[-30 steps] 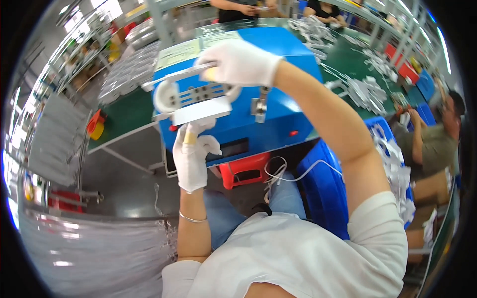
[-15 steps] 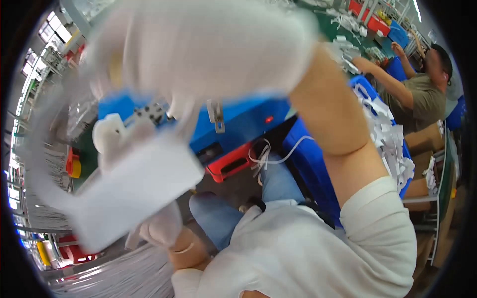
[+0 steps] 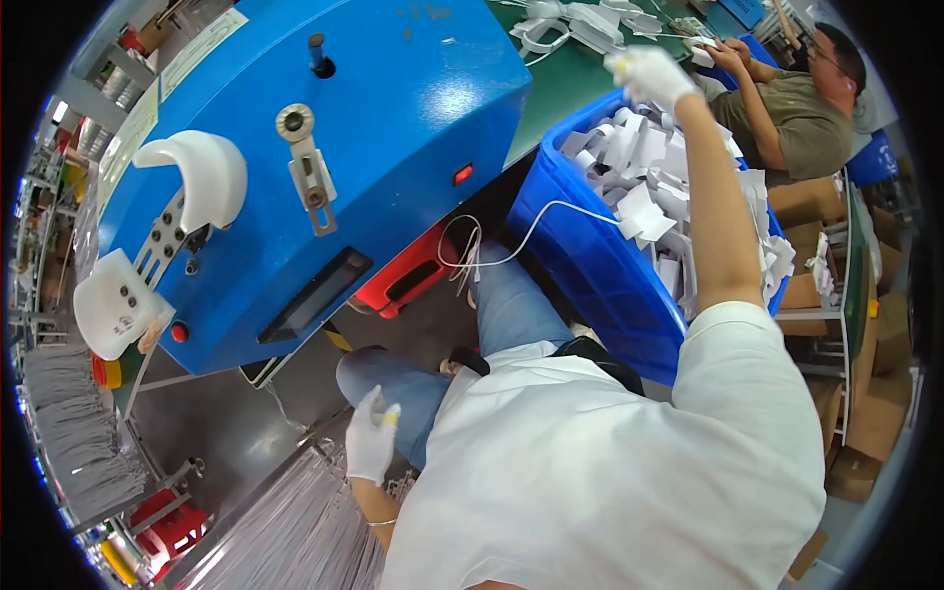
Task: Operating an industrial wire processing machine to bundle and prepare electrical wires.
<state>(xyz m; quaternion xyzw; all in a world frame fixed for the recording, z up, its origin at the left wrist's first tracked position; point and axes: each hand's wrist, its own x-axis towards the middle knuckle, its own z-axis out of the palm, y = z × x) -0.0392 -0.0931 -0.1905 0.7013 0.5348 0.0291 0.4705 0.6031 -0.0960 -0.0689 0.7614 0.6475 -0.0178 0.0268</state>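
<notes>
My left hand point(image 3: 371, 442), in a white glove, is low beside my knee; its fingers are apart and nothing shows in them. My right hand point(image 3: 654, 79), also gloved, is stretched over the far end of a blue bin point(image 3: 580, 265) by the green table point(image 3: 536, 108). Motion blurs its fingers, so whether it holds anything cannot be made out. White looped pieces point(image 3: 580, 25) lie on that table just beyond it. The blue machine point(image 3: 413, 118) in front of me carries two curved white pads point(image 3: 218, 182) on a slotted metal bracket and a roller arm point(image 3: 307, 167).
White strips and cut pieces point(image 3: 644, 211) fill the blue bin. A white cord point(image 3: 536, 231) hangs between machine and bin. Bundled clear strands point(image 3: 285, 526) lie lower left. A co-worker point(image 3: 801, 118) works at the right, near cardboard boxes point(image 3: 880, 393).
My right hand has swung from close in front of the camera out to the far right. The pale flat piece above my left hand is gone from view. The machine now shows fully.
</notes>
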